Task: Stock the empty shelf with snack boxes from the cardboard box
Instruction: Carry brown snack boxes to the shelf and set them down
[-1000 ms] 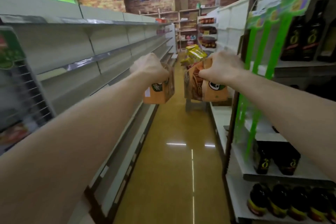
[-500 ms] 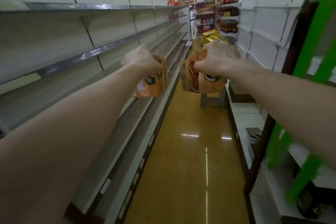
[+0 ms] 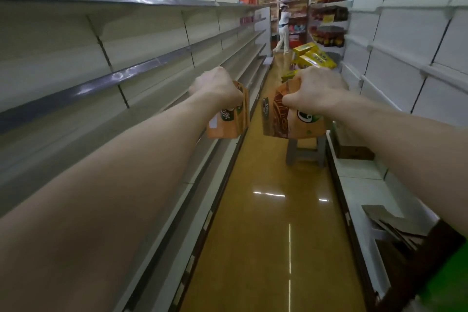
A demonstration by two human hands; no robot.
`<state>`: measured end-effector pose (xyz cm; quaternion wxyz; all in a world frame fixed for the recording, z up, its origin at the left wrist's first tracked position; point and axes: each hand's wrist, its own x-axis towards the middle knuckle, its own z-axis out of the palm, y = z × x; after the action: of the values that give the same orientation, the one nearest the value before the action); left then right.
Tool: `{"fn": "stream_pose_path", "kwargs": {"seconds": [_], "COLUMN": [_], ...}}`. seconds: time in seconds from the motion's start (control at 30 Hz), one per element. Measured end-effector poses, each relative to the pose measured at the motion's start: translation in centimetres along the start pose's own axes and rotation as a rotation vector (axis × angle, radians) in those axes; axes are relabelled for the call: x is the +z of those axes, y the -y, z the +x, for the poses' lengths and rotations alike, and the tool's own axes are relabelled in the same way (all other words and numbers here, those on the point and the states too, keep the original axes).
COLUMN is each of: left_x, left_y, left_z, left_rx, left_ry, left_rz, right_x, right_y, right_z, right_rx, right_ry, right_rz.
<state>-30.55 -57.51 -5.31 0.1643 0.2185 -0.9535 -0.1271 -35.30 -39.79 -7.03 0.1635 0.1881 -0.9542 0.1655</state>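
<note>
Mid-aisle, a left hand and right hand each clamp orange cardboard snack boxes from above — carried clear of the bare grey metal shelves, likely awaiting stocking there.

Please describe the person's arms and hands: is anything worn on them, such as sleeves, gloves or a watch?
Both forearms are bare as far as the picture shows, with no sleeves in view. The left hand and right hand wear no gloves. No watch, ring or bracelet is visible.
</note>
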Motion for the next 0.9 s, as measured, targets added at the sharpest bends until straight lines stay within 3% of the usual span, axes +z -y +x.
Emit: {"fn": "stream_pose_path", "kwargs": {"seconds": [0.5, 0.9], "left_x": [4.5, 11.0], "left_y": [0.3, -3.7], "left_z": [29.6, 51.1], "left_rx": [0.073, 0.056], "left_ry": [-0.005, -0.048], "left_rz": [0.009, -0.001], "right_x": [8.4, 15.5], "right_y": [1.6, -3.2], "right_z": [27.6, 50.2], "right_rx": [0.065, 0.013], "right_ry": [-0.050, -0.083], "right_rz": [-0.048, 0.004]}}
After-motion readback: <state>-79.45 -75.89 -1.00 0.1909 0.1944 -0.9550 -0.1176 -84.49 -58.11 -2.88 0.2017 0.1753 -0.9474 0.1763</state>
